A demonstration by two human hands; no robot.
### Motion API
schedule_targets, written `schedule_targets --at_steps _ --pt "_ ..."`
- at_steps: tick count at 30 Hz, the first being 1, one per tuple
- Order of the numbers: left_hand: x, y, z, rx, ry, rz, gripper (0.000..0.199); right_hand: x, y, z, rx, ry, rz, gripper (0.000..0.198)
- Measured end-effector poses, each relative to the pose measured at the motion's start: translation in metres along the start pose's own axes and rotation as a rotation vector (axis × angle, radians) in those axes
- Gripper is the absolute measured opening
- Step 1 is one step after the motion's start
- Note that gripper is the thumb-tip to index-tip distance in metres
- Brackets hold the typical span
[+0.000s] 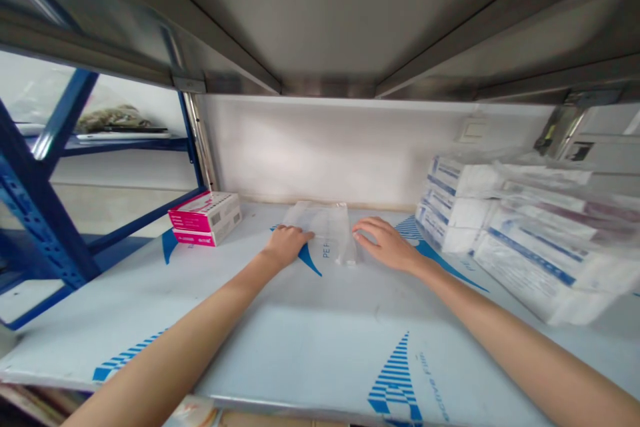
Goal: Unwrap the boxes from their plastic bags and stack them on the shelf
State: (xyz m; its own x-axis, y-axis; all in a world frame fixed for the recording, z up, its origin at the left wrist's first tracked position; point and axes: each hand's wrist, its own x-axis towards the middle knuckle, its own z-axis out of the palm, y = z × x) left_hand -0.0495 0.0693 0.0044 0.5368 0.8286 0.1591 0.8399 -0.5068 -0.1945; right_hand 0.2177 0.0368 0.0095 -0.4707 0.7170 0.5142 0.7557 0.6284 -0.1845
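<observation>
A clear plastic bag (330, 220) lies flat near the back of the film-covered shelf (310, 333). My left hand (287, 245) rests palm down on the bag's left edge, its thumb stretched apart from the bent fingers. Just off the bag's right edge is my right hand (384, 243), open, thumb and fingers apart with nothing between them. Printed lettering on the shelf film shows through the bag.
Two pink-and-white boxes (205, 219) are stacked at left. White-and-blue packs in clear plastic (530, 240) stand at right. A metal shelf (330, 20) hangs low overhead; a blue rack post (35, 193) is on the left, a white wall (320, 147) behind.
</observation>
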Motion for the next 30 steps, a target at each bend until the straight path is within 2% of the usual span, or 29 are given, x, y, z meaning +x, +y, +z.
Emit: schedule_targets --at_steps 3,7,11,14,19,22,24,26,28,30 --pt "0.005 -0.002 -0.001 0.004 -0.01 -0.028 0.046 -0.02 0.003 -0.006 -0.096 -0.049 -0.055 0.023" --pt "0.011 0.002 -0.003 0.014 -0.004 -0.051 0.043 -0.042 0.011 -0.004 -0.15 0.003 -0.032 0.023" --pt "0.011 0.013 -0.012 0.019 0.042 -0.055 0.038 -0.05 0.018 0.001 -0.154 0.034 0.011 0.023" --pt "0.01 0.034 -0.022 0.005 0.118 -0.015 0.044 -0.049 0.019 0.005 -0.151 0.051 0.052 0.025" --pt "0.015 0.092 -0.04 -0.122 0.195 0.135 0.039 -0.043 0.014 -0.004 -0.106 0.057 0.119 0.02" --pt "0.025 0.124 -0.052 -0.269 0.264 0.163 0.041 -0.042 0.005 -0.031 -0.04 0.156 0.261 0.018" --pt "0.033 0.141 -0.06 -0.357 0.287 0.166 0.042 -0.047 -0.005 -0.057 0.264 0.315 0.412 0.018" --pt "0.042 0.157 -0.068 -0.435 0.295 0.194 0.041 -0.057 -0.014 -0.09 0.398 0.382 0.416 0.013" --pt "0.05 0.176 -0.075 -0.495 0.305 0.241 0.039 -0.07 -0.019 -0.125 0.275 0.452 0.381 0.009" --pt "0.056 0.196 -0.081 -0.53 0.307 0.282 0.038 -0.082 -0.016 -0.16 0.015 0.534 0.348 0.011"
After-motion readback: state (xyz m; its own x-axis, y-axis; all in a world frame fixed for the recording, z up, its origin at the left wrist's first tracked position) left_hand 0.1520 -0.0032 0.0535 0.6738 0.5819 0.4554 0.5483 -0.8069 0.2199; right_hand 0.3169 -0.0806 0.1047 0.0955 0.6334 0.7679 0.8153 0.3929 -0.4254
